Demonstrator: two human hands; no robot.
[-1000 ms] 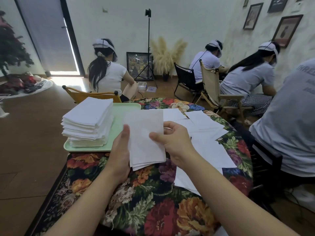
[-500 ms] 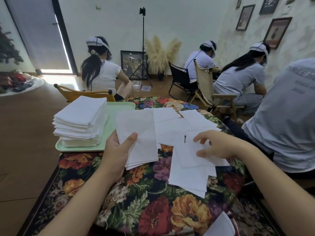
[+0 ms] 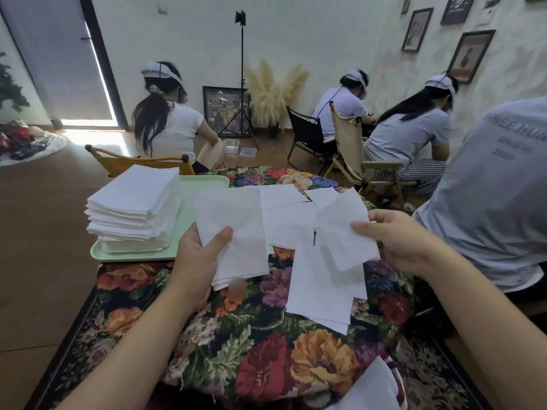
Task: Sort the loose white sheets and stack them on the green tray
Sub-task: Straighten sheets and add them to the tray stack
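A tall stack of white sheets (image 3: 133,211) sits on the left part of the green tray (image 3: 201,187) at the table's far left. My left hand (image 3: 198,261) grips a small bundle of white sheets (image 3: 233,232) just right of the tray, thumb on top. Lifted above the table, a single white sheet (image 3: 343,232) is pinched at its right edge by my right hand (image 3: 396,238). Several loose white sheets (image 3: 319,288) lie overlapping on the floral tablecloth (image 3: 266,350) between and below my hands.
A person in a grey shirt (image 3: 497,184) sits close at the table's right edge. A yellow chair (image 3: 133,164) stands behind the tray. Other people sit on chairs farther back. One more white sheet (image 3: 373,389) lies at the table's near edge.
My right hand left the bundle, reached right to the loose sheets, and has lifted one sheet off the table. My left hand keeps the bundle.
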